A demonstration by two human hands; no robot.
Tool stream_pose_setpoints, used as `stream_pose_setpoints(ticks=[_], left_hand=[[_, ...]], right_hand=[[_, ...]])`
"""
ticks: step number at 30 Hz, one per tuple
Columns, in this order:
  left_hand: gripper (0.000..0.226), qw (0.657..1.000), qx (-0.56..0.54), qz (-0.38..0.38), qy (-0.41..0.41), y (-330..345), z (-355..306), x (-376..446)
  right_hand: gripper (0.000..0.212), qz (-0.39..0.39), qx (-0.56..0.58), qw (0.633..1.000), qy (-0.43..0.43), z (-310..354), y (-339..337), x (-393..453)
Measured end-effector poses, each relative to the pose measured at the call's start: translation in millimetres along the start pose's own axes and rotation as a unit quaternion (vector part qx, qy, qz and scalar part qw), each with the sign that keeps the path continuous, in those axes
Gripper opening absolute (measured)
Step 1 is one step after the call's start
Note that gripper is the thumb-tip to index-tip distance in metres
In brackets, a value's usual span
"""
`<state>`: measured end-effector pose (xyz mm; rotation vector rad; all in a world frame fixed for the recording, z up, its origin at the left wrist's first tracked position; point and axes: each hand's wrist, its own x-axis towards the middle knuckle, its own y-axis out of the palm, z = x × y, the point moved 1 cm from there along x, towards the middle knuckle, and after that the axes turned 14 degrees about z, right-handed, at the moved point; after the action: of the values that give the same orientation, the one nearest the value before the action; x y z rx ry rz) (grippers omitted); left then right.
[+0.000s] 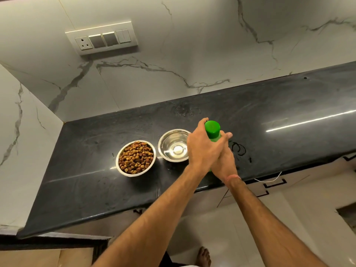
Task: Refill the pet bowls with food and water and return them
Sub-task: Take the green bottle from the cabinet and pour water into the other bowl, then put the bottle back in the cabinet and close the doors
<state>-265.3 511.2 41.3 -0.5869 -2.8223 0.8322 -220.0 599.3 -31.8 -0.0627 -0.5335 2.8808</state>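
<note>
1. Two round steel bowls sit side by side on a dark, glossy stone counter (pixel 269 116), streaked and smeared under the light.
2. The food bowl (pixel 135 158) is heaped with chunky brown kibble, squarish pieces packed almost to the rim; it lies well to the left of both hands.
3. The water bowl (pixel 174 145) is polished and shiny, with clear water over its flat bottom. It sits just left of the left hand, which covers its right rim from this view.
4. A green bottle (pixel 212 131) stands upright between the hands: smooth plastic, a cylindrical cap on top, a sliver of green showing below the hands.
5. The left hand (pixel 202 146) wraps the neck just under the cap, index finger curled up beside it, clasping the bottle.
6. The right hand (pixel 225 160) sits lower, partly hidden under the left, thumb pressed across the green shoulder, gripping the bottle's body. A thin reddish thread circles that wrist.
7. Both bare forearms reach in from below and converge at the bottle.
8. Behind the hands, a veined white marble wall carries a switch panel (pixel 102 39), up and to the left.
</note>
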Motion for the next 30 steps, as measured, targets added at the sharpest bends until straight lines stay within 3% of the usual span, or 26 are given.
stream_pose_setpoints(ticks=[2, 5, 9, 13, 19, 22, 25, 27, 30], left_hand=[[0.049, 1.000, -0.012, -0.006, 0.018, -2, 0, 9], [0.041, 0.995, -0.031, 0.084, 0.052, -18, 5, 23], [0.045, 0.967, -0.033, 0.248, 0.039, -44, 6, 45], [0.052, 0.943, -0.026, 0.327, 0.049, -54, 7, 56], [0.059, 0.942, -0.078, 0.321, 0.061, -49, 14, 51], [0.077, 0.938, -0.158, 0.303, 0.056, -43, 21, 40], [0.098, 0.934, -0.246, 0.259, -0.002, -43, 31, 22], [0.092, 0.936, -0.257, 0.236, -0.037, -47, 39, 12], [0.062, 0.933, -0.290, 0.205, -0.054, -56, 45, 0]], right_hand=[[0.102, 0.003, 0.005, 1.000, 0.017, -3, -3, -1], [0.116, 0.023, 0.016, 0.999, 0.038, -14, -10, 1], [0.106, 0.035, 0.027, 0.998, 0.051, -21, -13, 3], [0.090, 0.048, 0.023, 0.997, 0.058, -25, -14, 6], [0.086, 0.057, 0.008, 0.997, 0.056, -23, -15, 7], [0.088, 0.061, 0.003, 0.996, 0.057, -23, -17, 7], [0.092, 0.054, 0.009, 0.997, 0.059, -21, -23, 9], [0.100, 0.038, 0.004, 0.998, 0.046, -11, -31, 11], [0.115, 0.050, -0.021, 0.999, 0.009, 23, -43, 17]])
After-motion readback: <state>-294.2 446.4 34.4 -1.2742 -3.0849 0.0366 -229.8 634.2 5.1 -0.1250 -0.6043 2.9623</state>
